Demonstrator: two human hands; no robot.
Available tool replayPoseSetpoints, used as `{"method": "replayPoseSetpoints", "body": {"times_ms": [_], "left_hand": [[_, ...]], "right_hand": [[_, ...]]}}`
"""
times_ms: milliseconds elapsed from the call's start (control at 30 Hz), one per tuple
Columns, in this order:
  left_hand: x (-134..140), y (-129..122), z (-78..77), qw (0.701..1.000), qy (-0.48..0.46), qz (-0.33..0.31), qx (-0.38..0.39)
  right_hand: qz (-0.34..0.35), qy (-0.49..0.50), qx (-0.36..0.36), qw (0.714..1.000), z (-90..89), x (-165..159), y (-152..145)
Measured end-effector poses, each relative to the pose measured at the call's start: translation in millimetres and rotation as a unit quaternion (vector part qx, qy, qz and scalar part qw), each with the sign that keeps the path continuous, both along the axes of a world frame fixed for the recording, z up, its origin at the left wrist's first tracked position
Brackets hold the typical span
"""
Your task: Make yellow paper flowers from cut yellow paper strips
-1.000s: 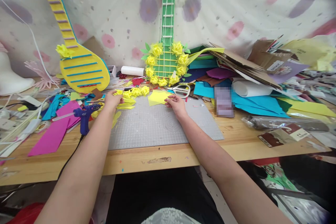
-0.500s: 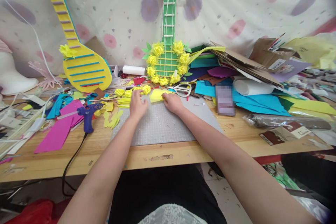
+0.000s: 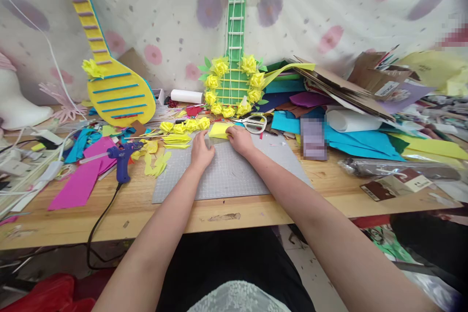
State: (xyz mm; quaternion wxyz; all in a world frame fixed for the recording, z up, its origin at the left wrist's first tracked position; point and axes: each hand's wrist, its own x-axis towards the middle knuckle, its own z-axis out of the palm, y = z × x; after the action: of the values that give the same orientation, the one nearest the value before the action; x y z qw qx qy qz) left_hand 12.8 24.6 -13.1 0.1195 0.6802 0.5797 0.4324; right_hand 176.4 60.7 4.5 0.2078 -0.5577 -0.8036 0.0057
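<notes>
Right hand (image 3: 241, 141) pinches yellow paper (image 3: 218, 130); cardboard box (image 3: 363, 71) holds sticks (image 3: 388, 57).

LEFT: we see a blue glue gun (image 3: 123, 162) near magenta paper (image 3: 75, 190); a yellow guitar-shaped piece (image 3: 122, 98) stands behind | BACK: we have a flower-patterned curtain (image 3: 168, 9); a white roll (image 3: 186, 97) lies before it | RIGHT: we note blue sheets (image 3: 360, 145) near a cardboard stack (image 3: 336, 86); a brown-and-white box (image 3: 398, 185) sits before a plastic-wrapped dark bundle (image 3: 420, 171), contents unclear to us
</notes>
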Motion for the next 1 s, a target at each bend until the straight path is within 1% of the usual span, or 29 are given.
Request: {"method": "replayPoseSetpoints", "body": {"times_ms": [67,167,200,267,333,400,500,633,733,867,1000], "left_hand": [[-3,-5,3.4,0.999,0.011,0.015,0.027],[-10,-11,10.4,0.997,0.056,0.001,0.053],[-13,-12,12.3,0.996,0.071,-0.007,0.044],[-19,-13,14.4,0.995,0.094,-0.022,-0.007],[-24,-11,14.1,0.992,0.1,-0.027,-0.074],[-28,-9,12.8,0.989,0.093,-0.014,-0.116],[-30,-7,11.8,0.988,0.08,0.016,-0.129],[-27,-9,14.7,0.988,0.074,0.026,-0.135],[-26,-11,15.8,0.986,0.069,0.039,-0.145],[-25,-10,12.7,0.986,0.053,0.073,-0.14],[-21,-10,11.2,0.983,0.07,0.097,-0.137]], "right_hand": [[0.012,-0.007,0.023,1.0,4.7,-2,-4],[0.06,-0.022,0.04,0.997,8.2,-6,-17],[0.079,-0.026,0.031,0.996,7.7,-7,-22],[0.09,-0.002,0.007,0.996,4.3,-9,-31],[0.078,0.068,-0.03,0.994,-0.7,-8,-38],[0.052,0.148,-0.066,0.985,-5.2,-6,-41],[0.008,0.229,-0.099,0.968,-9.1,0,-39],[-0.019,0.301,-0.13,0.945,-11.6,2,-34],[-0.04,0.291,-0.131,0.947,-13.3,-1,-32],[-0.073,0.241,-0.126,0.959,-11.9,-6,-31],[-0.083,0.176,-0.114,0.974,-6.5,-12,-34]]}}
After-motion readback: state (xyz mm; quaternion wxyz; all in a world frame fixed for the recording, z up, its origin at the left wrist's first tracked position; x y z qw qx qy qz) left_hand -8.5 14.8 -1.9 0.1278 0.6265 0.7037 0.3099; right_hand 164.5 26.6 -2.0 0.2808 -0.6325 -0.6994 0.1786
